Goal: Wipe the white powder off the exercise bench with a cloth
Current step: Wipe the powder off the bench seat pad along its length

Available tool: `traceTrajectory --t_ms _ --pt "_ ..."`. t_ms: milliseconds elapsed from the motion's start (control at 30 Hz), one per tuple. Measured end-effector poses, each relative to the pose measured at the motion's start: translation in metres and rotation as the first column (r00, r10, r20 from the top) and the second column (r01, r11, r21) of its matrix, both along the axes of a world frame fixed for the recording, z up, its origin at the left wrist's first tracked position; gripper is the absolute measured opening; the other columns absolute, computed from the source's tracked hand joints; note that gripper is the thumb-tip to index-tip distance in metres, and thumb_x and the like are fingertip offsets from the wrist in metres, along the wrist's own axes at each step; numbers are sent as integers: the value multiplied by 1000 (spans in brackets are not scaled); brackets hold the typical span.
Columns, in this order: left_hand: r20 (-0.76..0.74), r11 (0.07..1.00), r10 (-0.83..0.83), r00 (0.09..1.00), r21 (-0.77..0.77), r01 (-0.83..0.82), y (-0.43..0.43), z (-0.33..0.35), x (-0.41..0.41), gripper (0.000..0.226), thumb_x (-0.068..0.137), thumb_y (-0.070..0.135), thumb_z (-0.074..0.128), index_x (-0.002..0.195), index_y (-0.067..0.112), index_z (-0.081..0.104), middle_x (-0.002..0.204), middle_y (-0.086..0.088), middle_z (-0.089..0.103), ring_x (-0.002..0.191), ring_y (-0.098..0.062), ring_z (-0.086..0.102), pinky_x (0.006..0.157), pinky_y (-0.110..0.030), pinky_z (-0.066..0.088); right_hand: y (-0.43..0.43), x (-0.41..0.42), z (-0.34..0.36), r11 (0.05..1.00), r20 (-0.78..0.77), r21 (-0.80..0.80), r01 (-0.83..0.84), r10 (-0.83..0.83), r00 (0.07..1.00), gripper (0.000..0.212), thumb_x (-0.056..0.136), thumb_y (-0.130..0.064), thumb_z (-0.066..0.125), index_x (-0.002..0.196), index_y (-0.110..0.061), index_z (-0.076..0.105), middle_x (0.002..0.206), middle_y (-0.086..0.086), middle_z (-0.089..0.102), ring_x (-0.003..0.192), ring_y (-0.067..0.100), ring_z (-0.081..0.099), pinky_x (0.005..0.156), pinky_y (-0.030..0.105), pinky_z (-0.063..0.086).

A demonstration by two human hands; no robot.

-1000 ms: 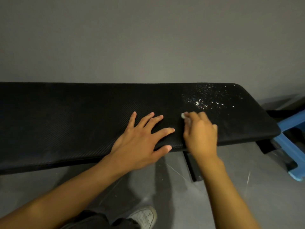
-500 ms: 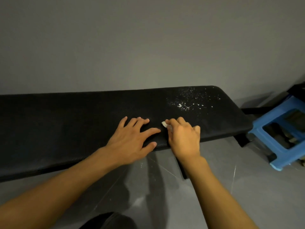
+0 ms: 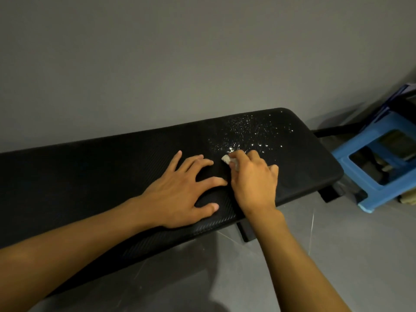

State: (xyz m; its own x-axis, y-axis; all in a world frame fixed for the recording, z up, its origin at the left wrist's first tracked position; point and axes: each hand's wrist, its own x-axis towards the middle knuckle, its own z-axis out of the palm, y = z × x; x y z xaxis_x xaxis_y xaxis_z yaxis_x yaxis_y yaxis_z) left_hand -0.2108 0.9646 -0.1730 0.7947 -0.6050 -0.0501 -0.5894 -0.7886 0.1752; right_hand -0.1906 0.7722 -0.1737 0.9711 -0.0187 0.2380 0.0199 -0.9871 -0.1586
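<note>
Toward the right end of the black padded surface (image 3: 90, 176) lies scattered white powder (image 3: 252, 134). At the surface's middle the left hand (image 3: 180, 194) rests flat, fingers spread loose. Just right of middle, the right hand (image 3: 252, 183) curls its fingers round a small pale cloth (image 3: 225, 159): soft, light, probably best held bunched under pressing fingertips.

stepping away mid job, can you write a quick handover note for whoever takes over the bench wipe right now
Hands: the left hand is open, flat on the bench with fingers spread, beside the right hand.
The right hand grips the cloth; only a small white corner shows past the fingers, at the near edge of the powder.
Done: cloth in hand and at the patch; no wiped streak visible.
Left: wipe off the powder scattered over the bench's right end.
</note>
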Motion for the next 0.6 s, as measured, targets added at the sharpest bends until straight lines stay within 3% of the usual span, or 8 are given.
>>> traceTrajectory --t_ms 67,167,300,433,600 --pt "-3 1000 12 1000 -6 -12 0 -1 0 58 92 74 31 147 56 21 163 2 10 155 -20 -3 123 -58 -5 -6 -5 -7 993 40 27 -116 115 993 24 102 -35 49 119 -26 63 99 1 59 82 26 62 75 42 40" --pt "0 999 35 999 -26 -35 0 -2 0 60 91 76 30 147 58 21 163 5 10 155 -17 -2 124 -57 -4 -19 -21 -14 962 110 -61 -268 273 956 23 101 -38 47 110 -26 65 86 -3 57 68 24 57 66 39 40" --pt "33 998 59 998 -13 -59 2 -9 -5 63 91 78 22 150 59 13 166 6 6 155 -16 -6 123 -59 -5 -29 -1 -5 951 144 -222 -216 251 957 26 103 -39 44 99 -23 65 85 0 61 66 28 59 69 41 39" --pt "44 998 59 997 34 -61 3 -13 -10 62 93 77 17 152 60 3 168 4 0 155 -17 -11 122 -61 -6 -21 41 -1 978 84 -117 -170 180 980 29 105 -37 42 108 -18 63 99 6 63 79 31 63 80 45 40" --pt "27 997 48 998 65 -50 2 -7 -12 62 95 75 18 152 59 3 168 2 -2 155 -19 -13 121 -63 -5 -26 12 -7 906 81 -48 -421 424 902 19 100 -34 51 107 -24 64 95 -2 62 77 27 63 75 46 46"
